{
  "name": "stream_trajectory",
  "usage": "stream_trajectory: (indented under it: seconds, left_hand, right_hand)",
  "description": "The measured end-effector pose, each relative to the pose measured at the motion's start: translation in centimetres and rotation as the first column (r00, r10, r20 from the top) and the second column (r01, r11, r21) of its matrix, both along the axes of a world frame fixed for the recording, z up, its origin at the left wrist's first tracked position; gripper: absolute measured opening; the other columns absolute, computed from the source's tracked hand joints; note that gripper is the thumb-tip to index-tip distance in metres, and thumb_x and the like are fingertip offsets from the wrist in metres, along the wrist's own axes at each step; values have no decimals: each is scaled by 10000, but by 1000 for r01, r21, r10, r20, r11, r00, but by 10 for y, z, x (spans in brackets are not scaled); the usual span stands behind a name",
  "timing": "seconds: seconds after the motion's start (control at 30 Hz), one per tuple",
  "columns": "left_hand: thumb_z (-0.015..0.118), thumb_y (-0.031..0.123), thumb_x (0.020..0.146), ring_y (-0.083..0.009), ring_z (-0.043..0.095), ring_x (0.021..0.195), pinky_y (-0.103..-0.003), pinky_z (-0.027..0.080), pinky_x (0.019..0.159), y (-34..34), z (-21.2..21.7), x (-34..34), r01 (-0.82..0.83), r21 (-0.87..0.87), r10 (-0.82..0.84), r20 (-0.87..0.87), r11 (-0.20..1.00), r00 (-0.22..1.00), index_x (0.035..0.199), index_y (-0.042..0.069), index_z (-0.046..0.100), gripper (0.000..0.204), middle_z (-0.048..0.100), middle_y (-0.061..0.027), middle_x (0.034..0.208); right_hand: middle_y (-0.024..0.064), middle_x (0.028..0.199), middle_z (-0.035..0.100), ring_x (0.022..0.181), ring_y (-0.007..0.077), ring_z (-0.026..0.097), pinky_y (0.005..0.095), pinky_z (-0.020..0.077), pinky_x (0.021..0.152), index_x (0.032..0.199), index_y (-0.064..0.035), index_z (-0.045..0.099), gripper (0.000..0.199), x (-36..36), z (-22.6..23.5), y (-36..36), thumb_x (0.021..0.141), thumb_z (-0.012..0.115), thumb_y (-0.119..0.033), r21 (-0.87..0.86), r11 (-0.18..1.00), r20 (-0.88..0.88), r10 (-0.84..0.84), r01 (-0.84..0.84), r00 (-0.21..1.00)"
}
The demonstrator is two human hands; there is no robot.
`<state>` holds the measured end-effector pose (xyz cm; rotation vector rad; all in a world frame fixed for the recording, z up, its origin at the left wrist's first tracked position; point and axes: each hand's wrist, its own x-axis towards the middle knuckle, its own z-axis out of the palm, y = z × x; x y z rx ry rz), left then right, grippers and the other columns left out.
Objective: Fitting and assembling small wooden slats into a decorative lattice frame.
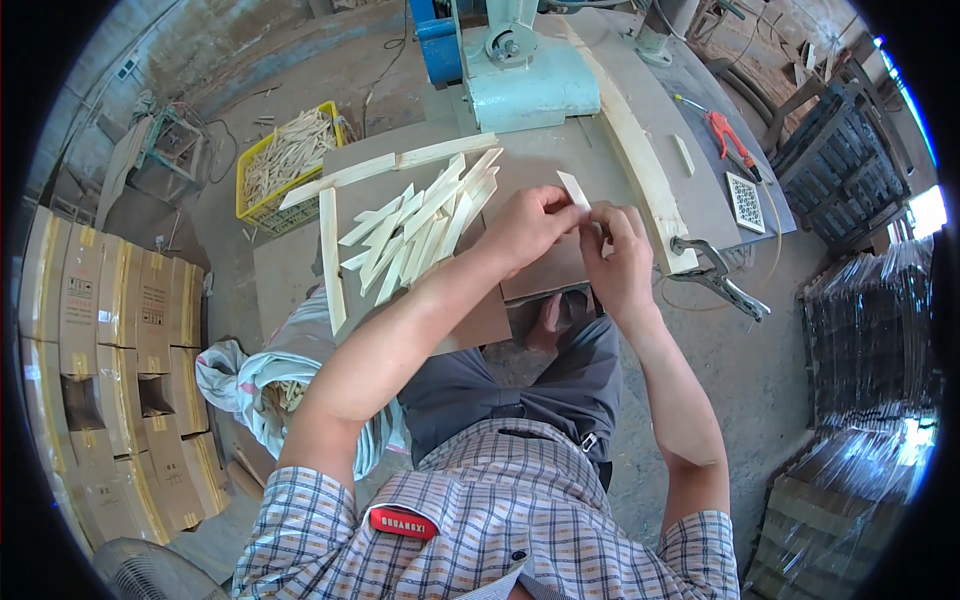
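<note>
A short, pale wood strip [573, 189] with a slanted end is pinched between the fingertips of my left hand [533, 226]. My right hand [618, 258] closes on the same strip at its near end, and its fingers hide that end. Left of my hands lies a heap of similar wood strips [425, 222] on the brown worktop [520, 160]. Longer strips border the heap on its far and left sides. A long wood rail [640, 160] runs along the right of my hands, held at its near end by a locking clamp [715, 275].
A pale green machine [530, 90] stands at the far side. A red-handled air blow gun [728, 138] lies at the right. A yellow basket [285, 195] full of wood pieces is far left; a white sack [265, 365] stands near it. Cardboard boxes [110, 300] are stacked left.
</note>
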<state>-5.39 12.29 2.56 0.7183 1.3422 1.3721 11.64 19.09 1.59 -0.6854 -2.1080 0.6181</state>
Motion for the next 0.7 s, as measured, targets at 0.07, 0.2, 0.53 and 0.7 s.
stream_trajectory:
  seconds: [0.07,0.2,0.53,0.7]
  left_hand:
    - [771,315,1016,-267,767,981,-377,609,880,-16,4,-19,46,132,73,-769,990,635,1235,34,754,357,793,-123,1103]
    - [789,376,945,-338,549,1387,-525,448,1137,-35,15,-59,-113,-110,-118,-991,987,-64,1350,84,699,507,643,-145,1453]
    - [745,115,946,-309,554,1376,-473,452,1150,-21,-8,-80,174,-85,-74,-995,981,-72,1353,86,710,410,661,-88,1440]
    - [789,104,907,-360,564,1399,-457,477,1176,1,-13,-74,431,26,-9,-997,902,80,1344,76,707,446,652,-140,1451]
  right_hand:
    - [98,1102,709,992,335,684,440,552,888,1090,-90,727,246,13,0,11,862,816,-76,196,974,204,-154,114,967]
    - [66,1060,698,1042,301,636,450,493,900,996,-118,777,116,25,-5,43,892,774,-170,458,877,376,-339,145,862]
    - [81,1059,652,1080,296,613,442,472,886,915,-119,789,135,-9,-16,103,938,695,-213,554,814,455,-469,171,757]
    - [95,1106,690,1109,302,642,454,498,908,976,-99,798,200,-53,-9,134,981,715,-281,509,832,494,-493,222,716]
